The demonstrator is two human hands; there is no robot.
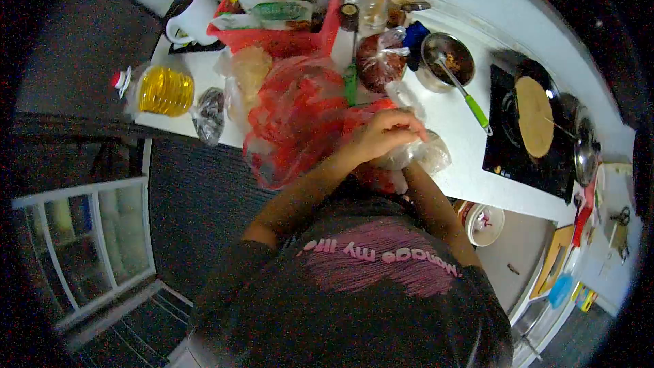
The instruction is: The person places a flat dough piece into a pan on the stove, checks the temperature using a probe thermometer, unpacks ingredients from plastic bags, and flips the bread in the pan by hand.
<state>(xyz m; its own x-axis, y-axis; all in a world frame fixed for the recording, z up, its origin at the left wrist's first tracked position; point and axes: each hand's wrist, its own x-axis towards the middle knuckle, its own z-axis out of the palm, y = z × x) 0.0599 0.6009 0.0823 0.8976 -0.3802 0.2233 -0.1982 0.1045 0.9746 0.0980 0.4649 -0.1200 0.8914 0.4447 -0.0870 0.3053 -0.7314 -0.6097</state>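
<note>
My left hand (pixel 388 135) reaches across the front edge of the counter, its fingers curled together over the top of a clear plastic bag (pixel 432 155). What is in that bag is too blurred to make out. My right forearm (pixel 432 197) comes up from the lower right, and the right hand is hidden beneath the left hand and the plastic. Just left of both hands, a big crumpled red plastic bag (pixel 293 112) droops over the counter edge. A tied clear bag of dark red-brown food (pixel 380 61) sits behind them.
A pot (pixel 446 61) holds a green-handled spoon (pixel 477 112). A flatbread (pixel 535 117) lies in a pan on the black cooktop (pixel 501 153) at right. Left are an oil bottle (pixel 165 90), a white jug (pixel 194 19) and a red basket (pixel 279 42). A bucket (pixel 485 225) stands below.
</note>
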